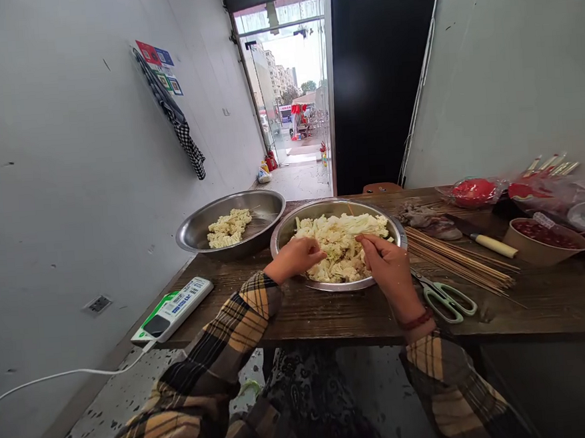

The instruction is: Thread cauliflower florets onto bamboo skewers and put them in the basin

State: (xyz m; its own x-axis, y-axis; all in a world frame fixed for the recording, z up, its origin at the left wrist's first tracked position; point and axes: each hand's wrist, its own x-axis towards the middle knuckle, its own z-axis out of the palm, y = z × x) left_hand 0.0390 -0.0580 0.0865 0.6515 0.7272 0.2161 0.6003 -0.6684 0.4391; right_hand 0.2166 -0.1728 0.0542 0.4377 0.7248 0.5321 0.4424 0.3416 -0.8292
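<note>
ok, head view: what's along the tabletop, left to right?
White device with cable → left steel bowl → right steel bowl heaped with cauliflower → green-handled scissors → wooden knife handle → brown tub. Skewers left out: they overlap the scissors' span.

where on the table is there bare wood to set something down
Bare table shows along the near edge in front of the cauliflower bowl, and right of the scissors, before the tub. The right side behind is crowded: skewers, knife, tub.
</note>
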